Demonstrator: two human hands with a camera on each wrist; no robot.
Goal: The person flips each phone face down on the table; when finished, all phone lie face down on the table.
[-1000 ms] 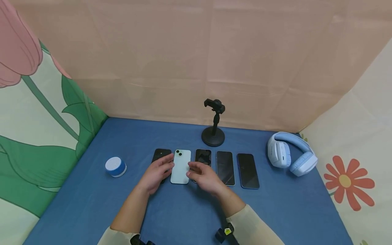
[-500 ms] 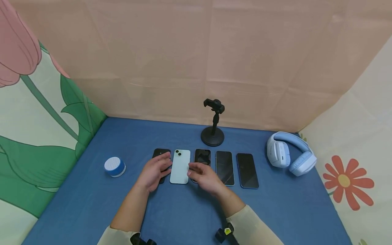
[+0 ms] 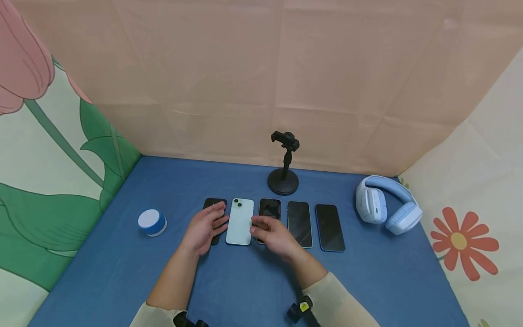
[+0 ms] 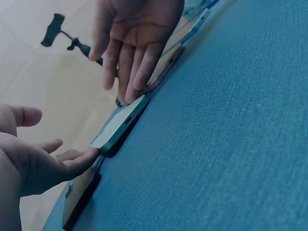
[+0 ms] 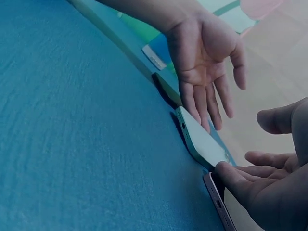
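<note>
A pale mint phone (image 3: pixel 239 222) lies back up on the blue cloth, between the two hands. The left hand (image 3: pixel 204 229), palm inward and fingers extended, is over a black phone (image 3: pixel 214 202) and partly hides it. In the left wrist view its lowest fingertip meets the mint phone's (image 4: pixel 120 124) near corner or edge. The right hand (image 3: pixel 275 236), fingers loosely extended, has its fingertips at the mint phone's right edge, and covers part of a dark-screened phone (image 3: pixel 269 208). Whether these fingertips touch the mint phone (image 5: pixel 199 139) is hard to tell. Neither hand grips anything.
Two more dark-screened phones, one (image 3: pixel 300 218) beside the right hand and another (image 3: pixel 330 227) farther right, continue the row. A black phone stand (image 3: pixel 283 179) rises behind it. Light blue headphones (image 3: pixel 372 204) lie at the right, a blue-and-white round container (image 3: pixel 152 222) at the left.
The left hand's fingertips have drawn slightly left from the mint phone's upper part. The right hand stays nearly still. The phones keep their row.
</note>
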